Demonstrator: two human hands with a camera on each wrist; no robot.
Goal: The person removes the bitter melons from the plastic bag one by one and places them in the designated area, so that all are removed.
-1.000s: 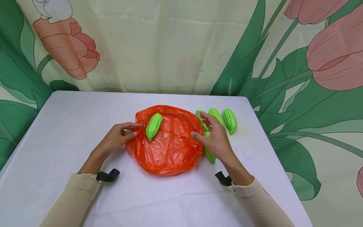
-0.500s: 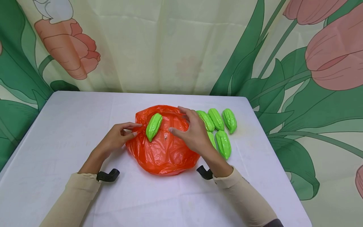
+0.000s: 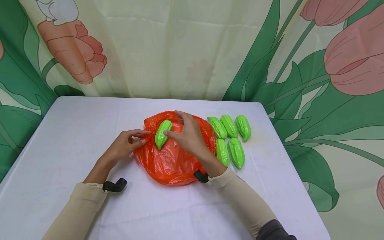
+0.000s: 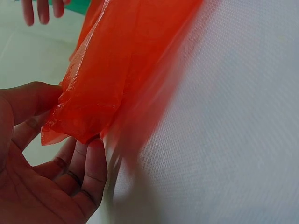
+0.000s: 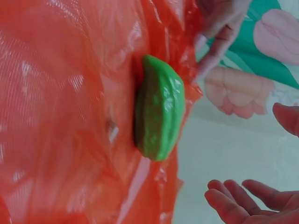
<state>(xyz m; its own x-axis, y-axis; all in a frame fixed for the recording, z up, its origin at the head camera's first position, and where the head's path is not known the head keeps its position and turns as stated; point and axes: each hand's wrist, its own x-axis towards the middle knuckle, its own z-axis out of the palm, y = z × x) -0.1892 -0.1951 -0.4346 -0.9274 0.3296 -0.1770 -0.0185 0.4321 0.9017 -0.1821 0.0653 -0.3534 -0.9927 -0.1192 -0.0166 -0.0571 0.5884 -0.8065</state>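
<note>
A red plastic bag lies spread on the table, and one bright green bitter melon, which looks like a model, rests on its left part. My left hand is at the bag's left side; in the left wrist view its thumb and fingers pinch the bag's edge. Over the bag hovers my right hand, fingers spread and holding nothing. From the head its thumb overlaps the melon's right side, but in the right wrist view the fingers stand apart from the melon.
Several more green bitter melons lie in two rows on the table just right of the bag. The table has a white cloth. A curtain printed with tulips and leaves hangs behind its far edge.
My right hand has moved left from the melons beside the bag to above the melon on it, uncovering the right-hand melons. The left hand has stayed in place.
</note>
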